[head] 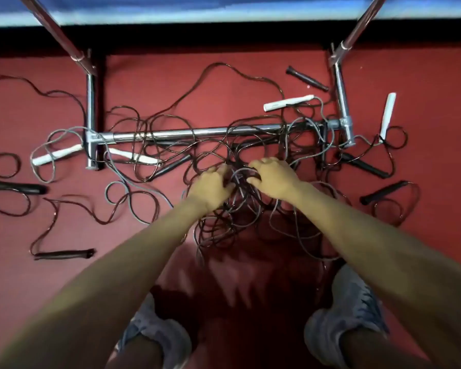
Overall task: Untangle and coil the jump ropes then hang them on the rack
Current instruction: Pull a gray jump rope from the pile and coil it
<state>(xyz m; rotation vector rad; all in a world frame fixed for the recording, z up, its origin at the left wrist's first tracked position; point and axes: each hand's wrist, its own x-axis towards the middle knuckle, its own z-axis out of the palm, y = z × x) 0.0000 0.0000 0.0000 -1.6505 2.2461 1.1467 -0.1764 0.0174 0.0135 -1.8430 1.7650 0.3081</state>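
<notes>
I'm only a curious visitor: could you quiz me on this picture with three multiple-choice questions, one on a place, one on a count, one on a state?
1. Where are the left hand and right hand? A in pockets; B in the tangle of thin dark and grey jump-rope cords; C on a wall.
2. How many white plastic handles show? A one; B four; C nine.
3. The ropes are: A coiled; B hung up; C sprawled loose on the red floor.
Answers: B, fingers curl into the knot; B, two left, two right; C, loops lie everywhere.
</notes>
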